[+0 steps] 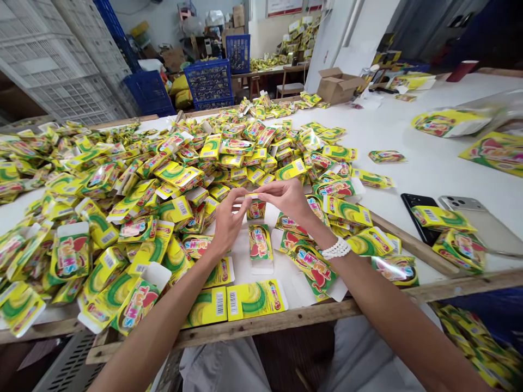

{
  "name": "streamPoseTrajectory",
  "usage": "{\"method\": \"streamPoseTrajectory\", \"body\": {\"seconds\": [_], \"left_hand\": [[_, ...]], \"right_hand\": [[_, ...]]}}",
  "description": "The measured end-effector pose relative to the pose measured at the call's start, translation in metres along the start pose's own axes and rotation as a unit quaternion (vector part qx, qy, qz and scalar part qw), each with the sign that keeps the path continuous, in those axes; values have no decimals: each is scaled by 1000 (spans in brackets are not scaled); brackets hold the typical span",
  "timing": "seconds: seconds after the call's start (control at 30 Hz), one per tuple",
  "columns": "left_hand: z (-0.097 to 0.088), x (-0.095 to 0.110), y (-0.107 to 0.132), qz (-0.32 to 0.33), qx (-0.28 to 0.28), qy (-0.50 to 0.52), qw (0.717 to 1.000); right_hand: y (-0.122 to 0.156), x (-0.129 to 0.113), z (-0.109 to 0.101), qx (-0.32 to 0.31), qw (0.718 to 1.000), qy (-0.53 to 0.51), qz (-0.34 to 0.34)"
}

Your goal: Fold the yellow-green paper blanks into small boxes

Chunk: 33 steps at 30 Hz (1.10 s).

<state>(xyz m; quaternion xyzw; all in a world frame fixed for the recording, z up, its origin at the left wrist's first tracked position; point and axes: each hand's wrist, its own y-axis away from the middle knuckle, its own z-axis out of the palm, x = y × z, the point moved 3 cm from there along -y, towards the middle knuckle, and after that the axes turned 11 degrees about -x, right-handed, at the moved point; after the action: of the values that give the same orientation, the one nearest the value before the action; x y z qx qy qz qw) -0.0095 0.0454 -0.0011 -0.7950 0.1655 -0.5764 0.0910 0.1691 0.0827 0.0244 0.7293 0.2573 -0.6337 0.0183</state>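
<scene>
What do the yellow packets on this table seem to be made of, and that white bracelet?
The yellow packets look like thin printed card with a glossy coating: flat, folded edges and sheen under the light. Their white tabs look like plain uncoated card. The bracelet looks like round glossy beads, perhaps plastic or imitation pearl; the view cannot settle which.
</scene>
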Motion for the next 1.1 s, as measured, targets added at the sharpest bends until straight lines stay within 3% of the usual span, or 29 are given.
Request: {"method": "streamPoseTrajectory", "body": {"seconds": [0.2, 0.43, 0.77, 1.0, 1.1], "left_hand": [[-3, 7, 1, 9, 20, -34, 999], [-8, 9, 2, 62, 9, -38, 997], [-13, 1, -1, 58, 3, -30, 998], [-15, -3, -5, 79, -23, -78, 994], [-15, -2, -7, 99, -24, -116, 988]], "right_hand": [[1, 0, 3, 4, 999, 41, -29], [-1, 2, -11, -83, 994, 63, -13], [0, 2, -16, -136, 984, 112, -13], [-3, 11, -15, -75, 979, 187, -36], [-1, 3, -10, -63, 965, 251, -50]]}}
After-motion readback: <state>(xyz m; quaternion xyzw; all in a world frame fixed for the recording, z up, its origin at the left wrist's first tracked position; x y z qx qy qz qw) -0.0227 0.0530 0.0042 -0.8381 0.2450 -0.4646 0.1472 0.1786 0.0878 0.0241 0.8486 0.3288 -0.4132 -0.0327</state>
